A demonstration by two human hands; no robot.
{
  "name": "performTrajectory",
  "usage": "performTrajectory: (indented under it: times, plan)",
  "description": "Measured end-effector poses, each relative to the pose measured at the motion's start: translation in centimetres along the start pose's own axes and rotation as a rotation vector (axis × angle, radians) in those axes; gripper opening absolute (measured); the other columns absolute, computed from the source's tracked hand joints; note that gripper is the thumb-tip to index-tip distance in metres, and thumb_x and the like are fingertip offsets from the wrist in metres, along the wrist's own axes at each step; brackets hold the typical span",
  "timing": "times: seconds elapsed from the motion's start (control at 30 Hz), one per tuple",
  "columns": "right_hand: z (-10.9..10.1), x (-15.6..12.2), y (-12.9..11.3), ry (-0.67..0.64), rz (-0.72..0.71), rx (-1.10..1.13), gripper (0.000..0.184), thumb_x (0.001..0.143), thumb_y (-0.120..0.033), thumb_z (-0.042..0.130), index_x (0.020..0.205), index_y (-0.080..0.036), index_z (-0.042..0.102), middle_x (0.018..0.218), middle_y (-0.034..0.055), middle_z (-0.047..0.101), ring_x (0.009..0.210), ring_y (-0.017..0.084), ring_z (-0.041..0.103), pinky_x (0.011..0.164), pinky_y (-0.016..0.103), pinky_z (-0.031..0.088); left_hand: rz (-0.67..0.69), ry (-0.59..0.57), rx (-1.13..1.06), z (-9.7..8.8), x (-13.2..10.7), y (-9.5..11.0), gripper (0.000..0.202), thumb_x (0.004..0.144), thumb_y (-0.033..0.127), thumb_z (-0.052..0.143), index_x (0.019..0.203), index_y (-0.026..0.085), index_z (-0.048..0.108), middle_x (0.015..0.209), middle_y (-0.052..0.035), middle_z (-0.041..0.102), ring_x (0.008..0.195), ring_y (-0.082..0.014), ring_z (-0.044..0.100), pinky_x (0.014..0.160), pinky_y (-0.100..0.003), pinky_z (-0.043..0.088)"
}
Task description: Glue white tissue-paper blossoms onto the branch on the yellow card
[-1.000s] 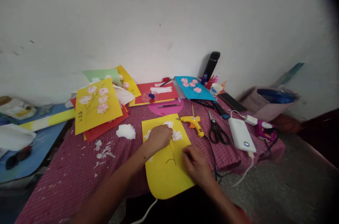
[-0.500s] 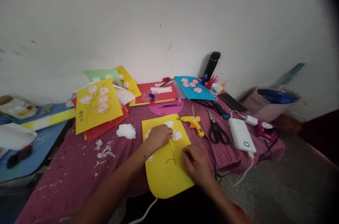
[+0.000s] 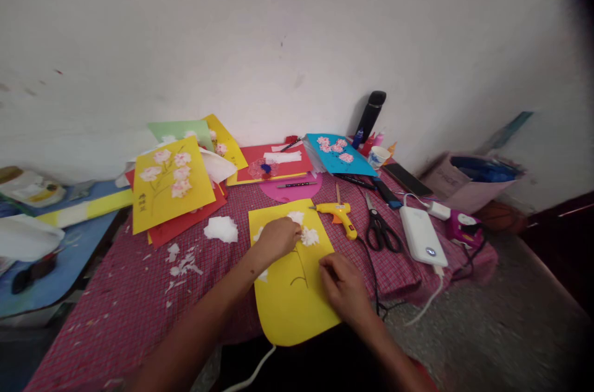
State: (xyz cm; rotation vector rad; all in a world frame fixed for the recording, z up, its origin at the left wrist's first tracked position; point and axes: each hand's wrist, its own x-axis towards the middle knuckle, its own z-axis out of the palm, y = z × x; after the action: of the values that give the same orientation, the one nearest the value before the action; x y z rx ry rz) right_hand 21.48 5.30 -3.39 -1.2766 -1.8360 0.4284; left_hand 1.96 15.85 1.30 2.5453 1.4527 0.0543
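A sheet of yellow paper [image 3: 297, 311] with a thin drawn branch lies at the table's front edge. My left hand [image 3: 278, 238] reaches over its upper part, fingers pinched together beside a crumpled white paper flower [image 3: 310, 236]. What the fingertips hold, if anything, is hidden. Other white paper pieces [image 3: 296, 217] sit on the sheet, partly behind that hand. My right hand [image 3: 346, 287] rests at the sheet's right edge with curled fingers, their inside out of sight. Just beyond the sheet lies a yellow glue gun [image 3: 341, 216], its nozzle towards the paper's top corner.
Black-handled scissors [image 3: 383, 231] and a white power bank [image 3: 423, 234] lie to the right. White tissue [image 3: 221, 229] and paper scraps [image 3: 185, 265] are on the left. Behind stand flower pictures on yellow [image 3: 155, 185] and blue paper [image 3: 334, 163], plus a paper cup [image 3: 379, 157]. Cables hang at the front.
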Motion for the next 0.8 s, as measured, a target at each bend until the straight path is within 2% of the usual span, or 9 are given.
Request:
performTrajectory:
  times: [0.43,0.8]
  plan:
    - [0.05,-0.08,0.15,-0.02,0.005,0.01,0.01,0.093,-0.017,0.051,0.092,-0.022,0.06,0.086,0.0054,0.065,0.079,0.021,0.062,0.071,0.033,0.049,0.013,0.017,-0.083,0.29,0.14,-0.31,0.02,0.092,0.024,0.052,0.093,0.02,0.072,0.095,-0.0085,0.073,0.093,-0.0232,0.065,0.081,-0.032,0.047]
    - [0.01,0.22,-0.13,-0.143,-0.011,-0.012,0.012,0.095,-0.017,0.051,0.096,-0.021,0.062,0.092,0.0062,0.064,0.085,0.02,0.061,0.076,0.033,0.049,-0.026,0.06,-0.179,-0.18,-0.09,-0.69,0.013,0.087,0.025,0.056,0.085,0.018,0.068,0.085,-0.006,0.072,0.081,-0.0218,0.064,0.07,-0.029,0.042]
